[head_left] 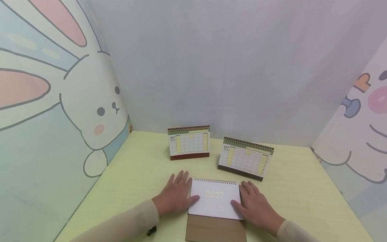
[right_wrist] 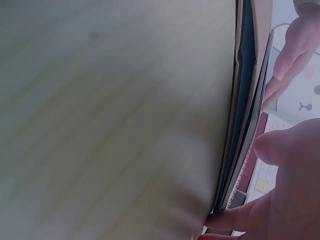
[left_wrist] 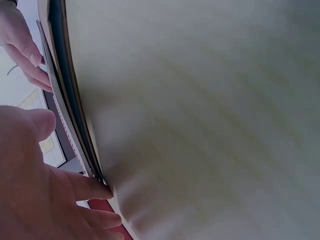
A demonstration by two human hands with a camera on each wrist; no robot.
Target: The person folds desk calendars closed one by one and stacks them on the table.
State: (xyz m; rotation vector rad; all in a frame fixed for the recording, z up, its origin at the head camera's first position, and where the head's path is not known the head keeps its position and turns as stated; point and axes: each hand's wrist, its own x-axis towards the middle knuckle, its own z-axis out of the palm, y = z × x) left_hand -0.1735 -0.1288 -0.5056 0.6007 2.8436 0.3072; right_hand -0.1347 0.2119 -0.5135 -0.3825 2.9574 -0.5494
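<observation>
A white spiral-bound desk calendar (head_left: 214, 203) with a gold "2027" lies folded down on the table, its brown cardboard stand (head_left: 216, 228) showing below the pages. At its left edge is my left hand (head_left: 176, 195), fingers straight and spread, thumb over the cover. My right hand (head_left: 255, 205) mirrors it at the right edge, the thumb reaching onto the cover. In the left wrist view, the calendar's layered edge (left_wrist: 75, 110) runs past the extended fingers (left_wrist: 92, 187). From the right wrist, the opposite edge (right_wrist: 242, 115) shows, with fingertips beside the spiral end.
Behind stand two upright calendars showing "07", one with a red base (head_left: 189, 143), the other dark-based (head_left: 245, 158) and angled to the right. A small black object (head_left: 152, 231) lies by the left sleeve. Fabric walls with cartoon rabbits enclose the pale yellow table (head_left: 305, 188).
</observation>
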